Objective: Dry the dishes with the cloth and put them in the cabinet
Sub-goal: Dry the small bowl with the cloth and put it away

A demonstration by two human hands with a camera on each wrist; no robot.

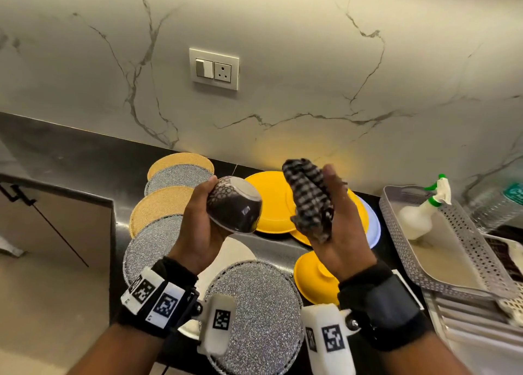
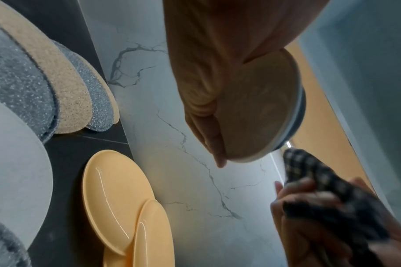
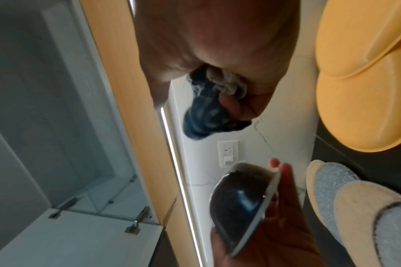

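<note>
My left hand (image 1: 202,222) grips a small dark patterned bowl (image 1: 235,205) above the counter, tilted with its pale base up. The left wrist view shows the bowl's beige inside (image 2: 261,112) against my palm. My right hand (image 1: 336,219) holds a bunched black-and-white checked cloth (image 1: 310,197) just right of the bowl, not touching it. From the right wrist I see the cloth (image 3: 208,112) in my fingers and the bowl (image 3: 240,204) below. Yellow plates (image 1: 273,205) lie on the black counter behind my hands. An open white cabinet (image 3: 57,126) shows overhead.
Round silver and gold placemats (image 1: 169,202) overlap along the counter's left. A small yellow plate (image 1: 311,281) and a silver placemat (image 1: 254,309) lie near me. At the right, a perforated grey tray (image 1: 464,250) holds a spray bottle (image 1: 421,216). A wall socket (image 1: 214,69) sits on the marble backsplash.
</note>
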